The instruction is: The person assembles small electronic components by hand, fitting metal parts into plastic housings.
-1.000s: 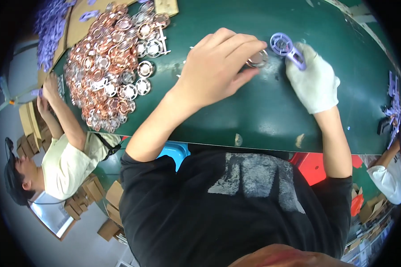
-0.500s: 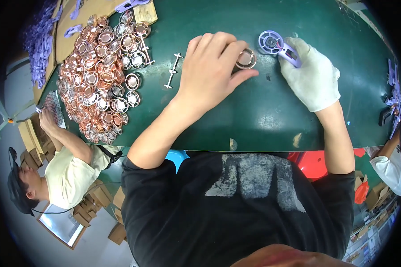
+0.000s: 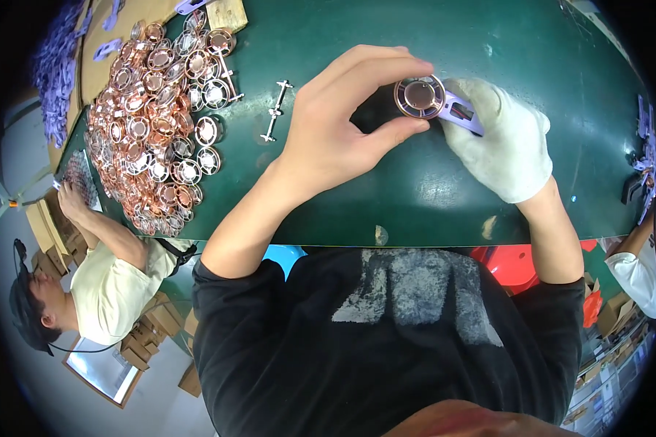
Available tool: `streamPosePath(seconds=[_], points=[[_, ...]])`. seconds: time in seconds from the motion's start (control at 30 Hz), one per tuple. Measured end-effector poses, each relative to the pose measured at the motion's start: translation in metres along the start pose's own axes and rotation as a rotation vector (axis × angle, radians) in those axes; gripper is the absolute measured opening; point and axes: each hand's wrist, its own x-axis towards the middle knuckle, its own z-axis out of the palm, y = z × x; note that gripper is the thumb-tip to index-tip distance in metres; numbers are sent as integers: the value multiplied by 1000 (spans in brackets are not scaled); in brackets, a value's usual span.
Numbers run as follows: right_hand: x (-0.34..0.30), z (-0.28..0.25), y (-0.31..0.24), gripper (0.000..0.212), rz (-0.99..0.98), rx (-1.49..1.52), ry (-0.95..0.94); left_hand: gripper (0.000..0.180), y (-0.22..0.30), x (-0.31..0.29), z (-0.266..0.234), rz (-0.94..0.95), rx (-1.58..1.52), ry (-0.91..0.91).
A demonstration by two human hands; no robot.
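My right hand (image 3: 499,142), in a white glove, grips the handle of a purple handheld fan housing (image 3: 459,109). A round copper-coloured fan cover (image 3: 420,97) with spokes and a flat centre disc lies over the housing's ring-shaped head. My bare left hand (image 3: 346,113) pinches this cover at its rim, fingertips on the far side and thumb on the near side. The cover hides most of the head, and I cannot tell whether it is seated. Both hands are above the green table (image 3: 328,211).
A big heap of copper and silver round covers (image 3: 149,131) lies on the left. Nearer stands a thin metal rod piece (image 3: 275,111). Purple parts (image 3: 57,80) pile up at far left; more purple parts (image 3: 643,160) lie at the right edge. A person (image 3: 102,284) works at left.
My left hand has moved right and brought the cover onto the fan housing's head. The right hand has shifted slightly down and still grips the handle.
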Motion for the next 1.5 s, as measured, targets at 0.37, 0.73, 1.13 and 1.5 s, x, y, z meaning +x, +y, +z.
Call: streamPosePath(seconds=[0.37, 0.73, 1.13, 1.5], points=[[-5, 4, -6, 34, 37, 29, 66, 50, 0, -3, 3, -96, -127, -12], [9, -19, -9, 36, 399, 669, -548, 63, 8, -4, 11, 131, -212, -29], [-6, 13, -2, 34, 127, 270, -48, 29, 5, 24, 3, -313, -445, -217], [6, 13, 13, 30, 439, 587, 130, 28, -85, 147, -77, 131, 552, 235]])
